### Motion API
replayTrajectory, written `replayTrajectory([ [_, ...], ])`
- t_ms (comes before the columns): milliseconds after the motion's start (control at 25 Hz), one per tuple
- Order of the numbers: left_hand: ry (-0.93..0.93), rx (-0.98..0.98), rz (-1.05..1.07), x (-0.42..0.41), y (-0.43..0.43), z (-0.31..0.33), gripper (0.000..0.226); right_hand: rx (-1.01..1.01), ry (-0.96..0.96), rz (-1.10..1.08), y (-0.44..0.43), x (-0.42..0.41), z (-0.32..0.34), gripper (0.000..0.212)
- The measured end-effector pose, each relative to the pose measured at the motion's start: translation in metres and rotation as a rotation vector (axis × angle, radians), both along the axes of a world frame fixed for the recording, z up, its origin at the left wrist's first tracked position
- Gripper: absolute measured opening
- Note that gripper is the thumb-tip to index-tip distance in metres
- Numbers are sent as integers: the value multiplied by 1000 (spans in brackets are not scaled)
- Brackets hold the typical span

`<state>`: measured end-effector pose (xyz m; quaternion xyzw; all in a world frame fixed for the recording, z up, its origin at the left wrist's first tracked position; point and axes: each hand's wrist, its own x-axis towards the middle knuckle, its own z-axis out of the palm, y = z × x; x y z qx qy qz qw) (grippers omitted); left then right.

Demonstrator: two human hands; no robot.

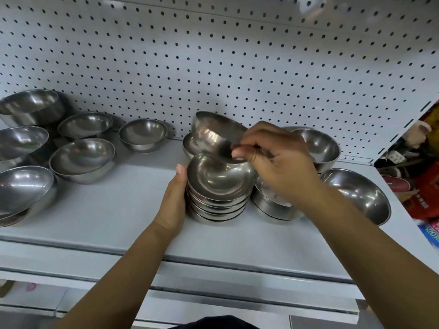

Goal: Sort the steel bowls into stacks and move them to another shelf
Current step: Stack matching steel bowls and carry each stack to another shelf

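Our left hand [174,200] cups the side of a stack of small bowls [219,198] standing mid-shelf [107,217], palm flat against it and fingers hidden behind. Just above, our right hand [273,162] pinches the rim of one tilted small bowl [216,134] over the stack's top. Larger bowls [82,160] sit apart at left, others [356,193] at right, before the pegboard [213,55].
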<state>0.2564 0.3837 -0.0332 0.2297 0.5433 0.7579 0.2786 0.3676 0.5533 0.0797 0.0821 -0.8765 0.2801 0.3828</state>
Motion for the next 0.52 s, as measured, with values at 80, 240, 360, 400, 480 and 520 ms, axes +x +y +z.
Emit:
replayTrajectory([
  [80, 23, 20, -28, -2, -1, -3, 89, 78, 31, 47, -5, 6, -8, 18],
  [240, 51, 28, -47, -2, -1, -2, 91, 129, 51, 120, -12, 13, -20, 18],
  [360, 61, 25, -46, -1, -1, -1, 91, 190, 36, 128, -16, 15, -28, 22],
  [400, 64, 31, -45, -1, -1, 0, 89, 218, 23, 121, -16, 16, -31, 25],
  [480, 63, 39, -37, -1, -2, 1, 85, 265, -8, 107, -17, 18, -36, 28],
  [520, 68, 40, -34, -1, -2, 1, 82, 277, -23, 104, -16, 20, -37, 28],
])
